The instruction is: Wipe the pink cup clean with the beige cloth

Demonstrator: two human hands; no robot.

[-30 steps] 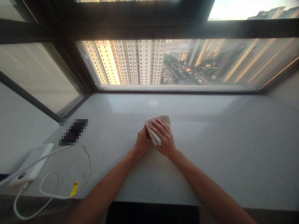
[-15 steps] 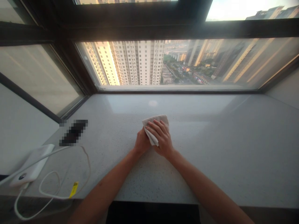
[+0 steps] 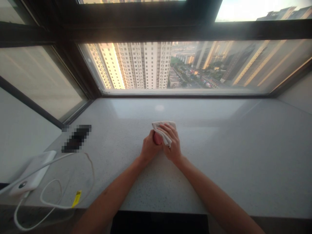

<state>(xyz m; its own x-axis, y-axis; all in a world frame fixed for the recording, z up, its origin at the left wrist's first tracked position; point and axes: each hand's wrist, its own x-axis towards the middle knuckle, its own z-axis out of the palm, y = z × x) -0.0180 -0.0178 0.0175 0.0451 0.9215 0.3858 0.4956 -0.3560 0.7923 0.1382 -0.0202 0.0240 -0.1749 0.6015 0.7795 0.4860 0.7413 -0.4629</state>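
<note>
At the near edge, a black shape [image 3: 159, 224] is seen below the front of a pale speckled sill [image 3: 231, 162]. To the left, a white cable [image 3: 56, 204] is looped across the edge, and a yellow tag [image 3: 76, 199] is attached to it. The cable is plugged into a white device [image 3: 36, 177], which is laid flat.

Farther in, at the middle of the sill, a rounded reddish object [image 3: 157, 138] is gripped by the left hand [image 3: 148, 148], the fingers being curled around it. A light cloth [image 3: 166, 139] is pressed against its upper right side by the right hand [image 3: 174, 146], which is folded over the cloth. The two hands are brought together; how much of the object is covered cannot be told.

Beyond the left hand, well apart, a dark item [image 3: 76, 138] is blurred by pixels. The sill is bounded by a dark window frame [image 3: 158, 32], through which tall buildings [image 3: 146, 65] are seen.
</note>
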